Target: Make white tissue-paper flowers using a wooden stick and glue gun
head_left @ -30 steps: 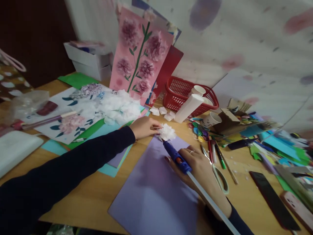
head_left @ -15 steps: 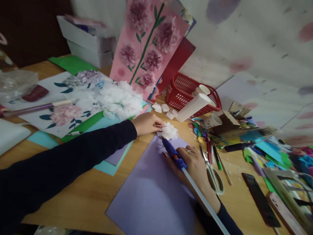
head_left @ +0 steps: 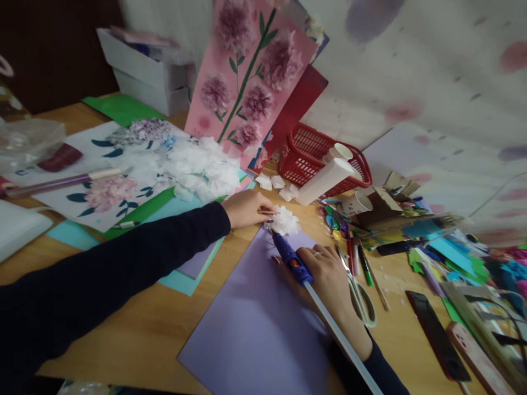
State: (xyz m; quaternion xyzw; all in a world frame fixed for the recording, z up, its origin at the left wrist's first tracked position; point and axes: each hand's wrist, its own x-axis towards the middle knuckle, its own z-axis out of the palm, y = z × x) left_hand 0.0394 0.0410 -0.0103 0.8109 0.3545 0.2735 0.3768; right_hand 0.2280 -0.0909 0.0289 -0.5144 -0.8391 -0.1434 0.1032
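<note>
Near the middle of the view, my left hand [head_left: 248, 209] pinches a thin stick at the left edge of a white ruffled paper flower [head_left: 285, 220]. The flower is at the top corner of a purple sheet [head_left: 251, 323]. My right hand [head_left: 329, 285] is wrapped round a blue glue gun [head_left: 290, 257], its tip at the flower's lower left edge. A long clear glue stick [head_left: 341, 334] runs out of the gun's back end toward the bottom right.
White tissue pieces [head_left: 206, 170] lie left on coloured papers. Behind stand a pink flower picture [head_left: 201, 118] and a red basket [head_left: 298, 164]. To the right are scissors [head_left: 362, 302], pens, paint pots, a black phone [head_left: 438, 334] and a pink phone case [head_left: 475, 351].
</note>
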